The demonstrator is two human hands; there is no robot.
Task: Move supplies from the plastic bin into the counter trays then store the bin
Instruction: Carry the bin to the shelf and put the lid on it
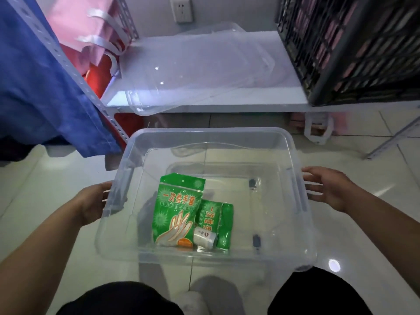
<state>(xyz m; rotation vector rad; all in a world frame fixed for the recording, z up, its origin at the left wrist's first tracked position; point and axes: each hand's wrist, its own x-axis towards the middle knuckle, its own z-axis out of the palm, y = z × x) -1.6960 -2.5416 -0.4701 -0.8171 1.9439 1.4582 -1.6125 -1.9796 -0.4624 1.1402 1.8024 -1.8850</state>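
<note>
A clear plastic bin (229, 135) sits low in front of me, between my knees and a shelf. Inside lie a large green pack of disposable gloves (177, 208), a smaller green pack (223, 221) partly under it, and a small white roll (204, 239) on top of both. My left hand (93, 201) is at the bin's left rim and my right hand (327, 189) at its right rim. The fingers of both hands are fairly straight, with their tips touching the rim's handle edges. I cannot tell whether the bin rests on the floor.
A clear lid (197, 71) lies on a low white shelf (284, 94) beyond the bin. A black lattice crate (354, 48) stands on the shelf's right end. Pink and red bags (91, 42) and a blue cloth (38, 87) are at the left. The floor is glossy tile (363, 223).
</note>
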